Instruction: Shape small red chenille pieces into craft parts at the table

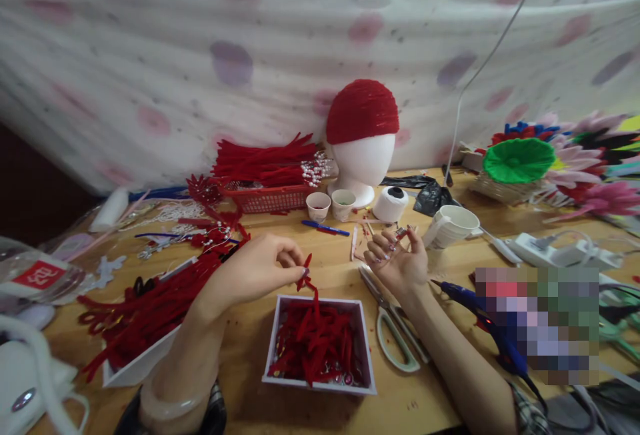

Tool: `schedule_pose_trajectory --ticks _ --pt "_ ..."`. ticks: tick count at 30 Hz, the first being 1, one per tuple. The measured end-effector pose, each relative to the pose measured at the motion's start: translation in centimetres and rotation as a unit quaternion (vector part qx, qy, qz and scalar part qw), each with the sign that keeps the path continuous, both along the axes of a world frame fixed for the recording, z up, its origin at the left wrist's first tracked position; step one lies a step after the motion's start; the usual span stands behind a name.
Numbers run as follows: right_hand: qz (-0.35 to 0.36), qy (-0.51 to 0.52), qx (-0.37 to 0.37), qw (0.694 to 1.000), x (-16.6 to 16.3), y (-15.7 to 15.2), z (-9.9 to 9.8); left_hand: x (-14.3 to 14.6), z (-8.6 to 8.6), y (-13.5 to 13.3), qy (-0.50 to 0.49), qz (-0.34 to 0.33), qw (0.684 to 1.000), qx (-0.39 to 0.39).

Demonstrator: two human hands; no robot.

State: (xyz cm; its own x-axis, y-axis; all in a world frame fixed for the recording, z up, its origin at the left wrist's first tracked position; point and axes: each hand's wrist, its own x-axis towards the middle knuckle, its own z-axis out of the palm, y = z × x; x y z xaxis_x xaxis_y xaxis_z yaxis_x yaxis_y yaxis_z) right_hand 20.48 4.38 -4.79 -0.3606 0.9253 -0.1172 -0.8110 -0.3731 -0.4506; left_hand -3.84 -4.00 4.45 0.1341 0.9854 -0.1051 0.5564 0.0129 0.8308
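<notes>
Between thumb and fingertips, my left hand (280, 260) pinches a red fuzzy pipe-cleaner piece (306, 275), with a small shiny spot on it. Its tail hangs down over a white box (369, 345) of red fuzzy pieces and shiny charms. My right hand (403, 258) is turned palm up to the right of it, fingers curled in. A tiny dark-and-red item (401, 233) shows at its fingertips, too small to name. Green-handled scissors (395, 328) lie beside my right wrist, and a blue glue gun (493, 321) lies farther right.
Behind stand a white foam head (363, 161) in a red cap, a red basket (273, 199) of red stems, two paper cups (318, 207), a thread cone (391, 205) and a mug (453, 227). Red strips fill a tray (143, 358) at left. A power strip (565, 250) lies right.
</notes>
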Motion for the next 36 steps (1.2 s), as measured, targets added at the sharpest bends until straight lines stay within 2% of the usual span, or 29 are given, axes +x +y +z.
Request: schedule_pose_trajectory --ticks 3,8,13,17,21,23,27,29,32,36 --pt "0.007 0.013 -0.002 1.000 -0.2 -0.2 0.0 -0.1 -0.3 0.4 -0.026 0.002 0.999 -0.032" --pt "0.030 -0.020 0.006 0.999 -0.4 -0.3 -0.3 -0.1 -0.8 1.0 -0.093 -0.019 0.993 -0.075" --pt "0.051 -0.021 0.006 0.998 -0.7 -0.6 -0.3 -0.3 -1.0 1.3 -0.107 -0.024 0.993 -0.051" --pt "0.066 -0.007 0.004 0.998 -0.8 -0.8 -0.2 0.0 -0.1 0.7 -0.053 -0.048 0.997 -0.015" --pt "0.070 0.002 0.010 0.998 -0.7 -0.5 -0.5 0.2 0.5 -0.2 0.020 -0.139 0.988 -0.067" --pt "0.068 0.003 0.013 0.998 -0.5 -0.3 -0.6 0.1 -0.1 0.0 0.029 -0.143 0.986 -0.079" --pt "0.056 0.006 0.006 0.998 -0.4 -0.1 -0.6 -0.1 -3.3 2.3 0.030 -0.055 0.998 -0.010" --pt "0.056 0.013 -0.002 0.998 -0.4 -0.1 -0.6 0.1 -4.8 3.7 0.046 -0.031 0.998 0.013" --pt "0.052 0.023 -0.014 0.998 -0.4 -0.2 -0.3 0.7 -6.0 5.1 0.080 -0.060 0.995 0.000" --pt "0.045 0.022 -0.029 0.998 -0.1 -0.4 0.1 1.0 -6.1 5.5 0.162 -0.138 0.977 -0.020"
